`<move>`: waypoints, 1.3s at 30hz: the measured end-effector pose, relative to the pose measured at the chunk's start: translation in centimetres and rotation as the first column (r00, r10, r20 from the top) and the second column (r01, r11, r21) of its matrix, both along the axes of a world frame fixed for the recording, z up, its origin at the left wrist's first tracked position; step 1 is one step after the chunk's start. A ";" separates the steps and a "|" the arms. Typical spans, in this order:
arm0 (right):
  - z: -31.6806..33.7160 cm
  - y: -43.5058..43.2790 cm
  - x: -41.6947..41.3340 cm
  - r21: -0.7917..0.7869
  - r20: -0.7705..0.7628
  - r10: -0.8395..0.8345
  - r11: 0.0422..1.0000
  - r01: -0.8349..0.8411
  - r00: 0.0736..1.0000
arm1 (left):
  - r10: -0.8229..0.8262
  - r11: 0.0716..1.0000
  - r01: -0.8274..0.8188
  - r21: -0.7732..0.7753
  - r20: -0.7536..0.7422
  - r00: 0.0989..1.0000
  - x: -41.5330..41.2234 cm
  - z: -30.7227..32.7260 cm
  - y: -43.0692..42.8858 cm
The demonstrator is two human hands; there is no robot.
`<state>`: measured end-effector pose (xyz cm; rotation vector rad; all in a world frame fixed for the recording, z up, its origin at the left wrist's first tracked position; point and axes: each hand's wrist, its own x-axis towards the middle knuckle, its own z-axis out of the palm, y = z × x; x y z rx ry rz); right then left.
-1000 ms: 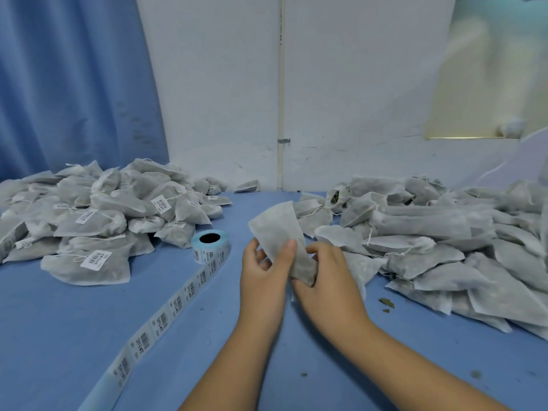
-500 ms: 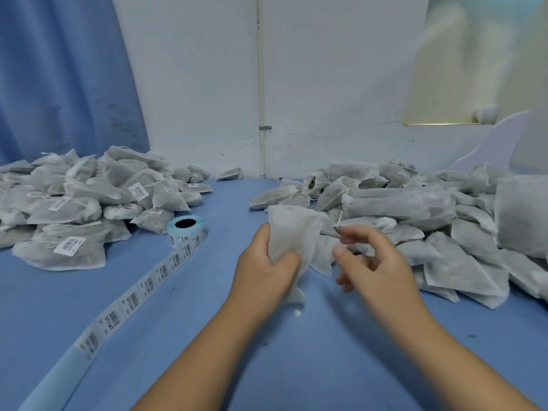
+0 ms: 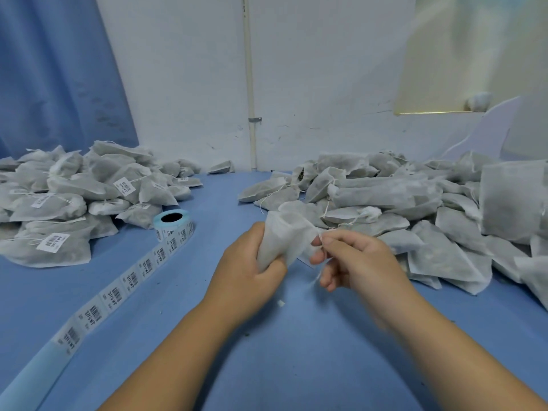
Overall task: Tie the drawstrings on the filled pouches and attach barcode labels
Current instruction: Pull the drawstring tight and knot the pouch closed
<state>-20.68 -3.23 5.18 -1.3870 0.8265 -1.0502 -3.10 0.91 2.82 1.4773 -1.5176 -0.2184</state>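
Note:
A filled white fabric pouch (image 3: 284, 232) is held above the blue table (image 3: 296, 351) at mid-frame. My left hand (image 3: 249, 268) grips its lower body, fingers curled round it. Just to the right, my right hand (image 3: 353, 259) pinches the pouch's thin white drawstring (image 3: 318, 272) at the gathered mouth between thumb and forefinger. A roll of barcode labels (image 3: 173, 222) stands to the left, its strip (image 3: 112, 295) trailing toward the near left edge.
A heap of labelled pouches (image 3: 74, 197) fills the left of the table. A heap of unlabelled pouches (image 3: 415, 203) covers the right, close behind my right hand. A white wall with a pipe (image 3: 250, 84) rises behind; a blue curtain (image 3: 53, 69) hangs at left.
My right hand let go of the pouch body and took the drawstring at its mouth. The left hand shifted its grip and bunched the pouch. The view panned slightly.

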 end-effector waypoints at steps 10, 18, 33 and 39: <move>0.3 0.0 -0.4 0.025 -0.252 -0.017 0.999 0.024 0.968 | 0.074 0.997 -0.062 -0.055 0.257 0.963 0.6 0.3 0.3; 0.8 0.6 -0.2 0.116 -0.104 0.133 0.986 -0.121 0.986 | 0.054 0.998 -0.052 -0.018 0.485 0.873 -0.1 0.3 0.5; 1.8 0.9 -0.9 0.208 0.314 0.290 0.908 -0.364 0.904 | 0.006 0.995 -0.044 0.088 0.396 0.918 -0.2 -0.3 0.4; 2.7 1.1 -1.6 0.183 0.428 0.284 0.902 -0.390 0.858 | 0.011 0.992 -0.062 0.112 0.408 0.913 0.0 -0.5 0.3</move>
